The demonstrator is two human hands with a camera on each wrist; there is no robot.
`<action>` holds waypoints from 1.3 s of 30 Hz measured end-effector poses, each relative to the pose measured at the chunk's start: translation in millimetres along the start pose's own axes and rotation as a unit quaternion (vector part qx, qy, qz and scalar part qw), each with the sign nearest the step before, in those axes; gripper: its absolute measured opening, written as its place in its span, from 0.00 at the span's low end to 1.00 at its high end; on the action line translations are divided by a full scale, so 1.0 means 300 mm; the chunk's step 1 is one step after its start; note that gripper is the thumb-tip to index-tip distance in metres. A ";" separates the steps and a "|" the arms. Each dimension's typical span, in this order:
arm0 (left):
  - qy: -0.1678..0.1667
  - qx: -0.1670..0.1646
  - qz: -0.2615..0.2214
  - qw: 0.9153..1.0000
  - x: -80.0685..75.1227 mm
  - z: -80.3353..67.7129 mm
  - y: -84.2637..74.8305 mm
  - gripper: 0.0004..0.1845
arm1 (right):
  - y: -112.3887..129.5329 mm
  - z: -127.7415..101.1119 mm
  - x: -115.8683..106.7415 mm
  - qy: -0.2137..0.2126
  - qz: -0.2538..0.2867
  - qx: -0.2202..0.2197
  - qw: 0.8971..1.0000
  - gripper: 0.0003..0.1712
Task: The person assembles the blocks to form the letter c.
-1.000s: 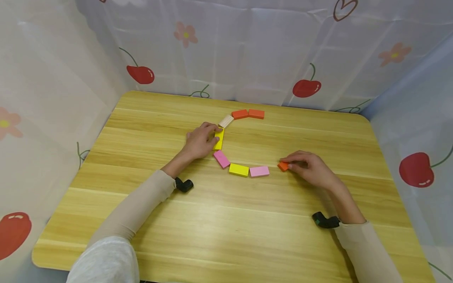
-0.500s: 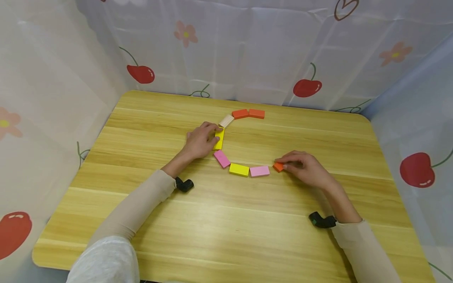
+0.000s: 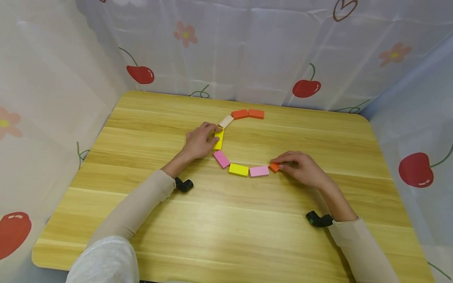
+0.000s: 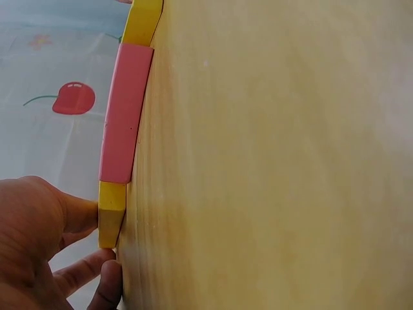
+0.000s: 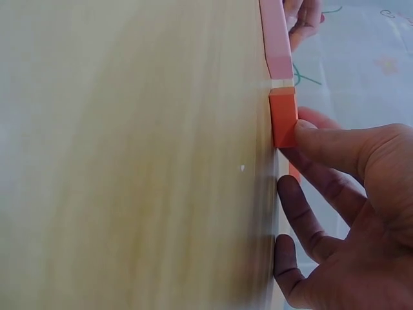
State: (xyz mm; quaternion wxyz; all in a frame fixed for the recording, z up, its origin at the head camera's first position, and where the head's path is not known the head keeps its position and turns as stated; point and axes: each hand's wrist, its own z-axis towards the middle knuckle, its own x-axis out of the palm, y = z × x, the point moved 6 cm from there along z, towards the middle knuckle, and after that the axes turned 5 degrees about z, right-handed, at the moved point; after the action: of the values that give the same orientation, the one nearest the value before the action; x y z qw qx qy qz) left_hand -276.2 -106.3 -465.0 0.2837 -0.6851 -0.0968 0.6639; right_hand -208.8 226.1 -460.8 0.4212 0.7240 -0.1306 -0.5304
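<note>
On the table, my left hand [image 3: 201, 140] holds a yellow wooden block [image 3: 219, 140] lying flat, thumb against its side and a finger at its far end. My right hand [image 3: 301, 167] pinches an orange block [image 3: 274, 168] between thumb and fingers, just right of a light pink block [image 3: 259, 171]. A narrow gap between these two shows in the right wrist view, where the orange block [image 5: 284, 118] is upper right. A second yellow block [image 3: 238, 169] and a darker pink block [image 3: 221, 159] continue the curve toward my left hand.
Beyond my left hand the curve goes on with a plain wood block [image 3: 226, 121] and two red-orange blocks [image 3: 240, 114] near the back of the wooden table [image 3: 226, 236]. A cherry-print curtain [image 3: 240, 51] surrounds the table's back and sides.
My right hand has slid the orange block leftward along the table, close to the light pink block. The left hand and the other blocks stay where they were.
</note>
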 end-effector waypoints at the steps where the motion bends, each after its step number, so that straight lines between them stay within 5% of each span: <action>1: 0.000 0.000 0.000 1.000 0.001 0.000 0.002 0.17 | -0.001 0.001 0.000 0.000 0.001 0.002 1.000 0.15; 39: 0.002 0.000 -0.004 1.000 0.006 0.001 0.010 0.17 | 0.020 0.009 0.011 0.007 0.007 -0.011 1.000 0.16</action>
State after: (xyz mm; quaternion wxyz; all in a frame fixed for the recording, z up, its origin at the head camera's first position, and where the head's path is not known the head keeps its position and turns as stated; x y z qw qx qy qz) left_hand -277.1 -107.6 -468.0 0.2866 -0.6864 -0.0992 0.6610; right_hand -208.3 219.0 -458.6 0.4337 0.7222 -0.1271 -0.5236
